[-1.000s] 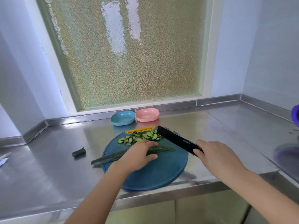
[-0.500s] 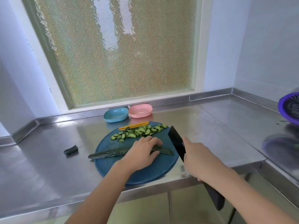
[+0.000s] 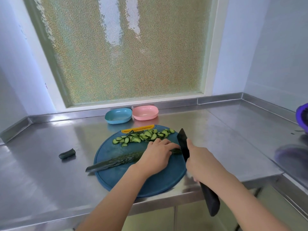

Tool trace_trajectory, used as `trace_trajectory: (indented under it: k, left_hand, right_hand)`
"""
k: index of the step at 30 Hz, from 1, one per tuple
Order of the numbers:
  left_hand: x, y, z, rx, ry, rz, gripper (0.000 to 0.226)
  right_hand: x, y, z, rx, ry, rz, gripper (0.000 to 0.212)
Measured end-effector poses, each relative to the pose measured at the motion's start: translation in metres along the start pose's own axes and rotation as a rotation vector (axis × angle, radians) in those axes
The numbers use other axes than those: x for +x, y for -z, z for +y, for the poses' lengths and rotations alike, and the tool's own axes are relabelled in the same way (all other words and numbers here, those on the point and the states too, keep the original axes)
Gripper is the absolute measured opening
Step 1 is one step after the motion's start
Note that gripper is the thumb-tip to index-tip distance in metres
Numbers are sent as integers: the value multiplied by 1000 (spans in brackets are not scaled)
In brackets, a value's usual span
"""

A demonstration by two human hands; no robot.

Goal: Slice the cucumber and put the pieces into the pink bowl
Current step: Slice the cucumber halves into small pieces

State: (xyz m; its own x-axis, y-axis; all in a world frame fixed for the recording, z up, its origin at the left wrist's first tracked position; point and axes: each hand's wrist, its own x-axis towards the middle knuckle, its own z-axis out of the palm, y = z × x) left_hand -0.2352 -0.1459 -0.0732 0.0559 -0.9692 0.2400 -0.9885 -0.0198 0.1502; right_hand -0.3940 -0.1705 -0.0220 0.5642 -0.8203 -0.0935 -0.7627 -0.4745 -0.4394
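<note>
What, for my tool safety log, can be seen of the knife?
The knife has a broad, matte black blade and a dark, rounded handle. The right hand grips it where blade meets handle, hiding that part. The blade points away from the person, edge down, at the right end of the cucumber on the round blue cutting board, close beside the left hand. The handle's end juts back past the front edge of the counter.

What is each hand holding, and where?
Right hand grips the knife by its handle, beside the blade; left hand holds the cucumber near its cut end.
</note>
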Motion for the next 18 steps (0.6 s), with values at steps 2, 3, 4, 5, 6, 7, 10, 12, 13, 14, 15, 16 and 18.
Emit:
trace_trajectory:
  k: [2, 3, 4, 5, 6, 7, 10, 12, 13, 14, 15, 16, 18]
  left_hand:
    - [-1, -4, -1, -2, -9, 36, 37]
    - [-1, -5, 0, -3, -12, 51, 37]
    - [-1, -6, 0, -4, -14, 62, 37]
    - [-1, -7, 0, -6, -16, 70, 37]
    - [-1, -7, 0, -8, -16, 73, 37]
    - [-1, -7, -1, -11, -13, 75, 38]
    - [-1, -6, 0, -19, -7, 71, 38]
    - [-1, -6, 1, -18, -7, 66, 39]
    - [-1, -6, 1, -11, -6, 62, 40]
    - [0, -6, 1, -1, -4, 55, 41]
    - [0, -6, 0, 9, -4, 48, 42]
    - [0, -6, 0, 17, -5, 42, 42]
    - [0, -5, 1, 21, -5, 32, 43]
  right_hand:
    - [0, -3, 0, -13, 8, 2, 68]
    - [0, -3, 0, -17, 9, 5, 68]
    - [1, -2, 0, -11, 6, 3, 69]
    - [2, -1, 0, 5, -1, -2, 70]
    - [3, 1, 0, 24, -11, -5, 71]
    - [4, 3, 0, 37, -22, -5, 71]
    - [7, 9, -1, 41, -39, -3, 71]
    - [7, 10, -3, 33, -41, -8, 71]
    - [8, 10, -3, 30, -43, -7, 70]
    - [7, 10, -4, 29, -44, -4, 70]
    - [7, 9, -4, 32, -46, 0, 69]
    - [7, 8, -4, 39, -48, 0, 69]
    - [6, 8, -5, 52, -55, -5, 68]
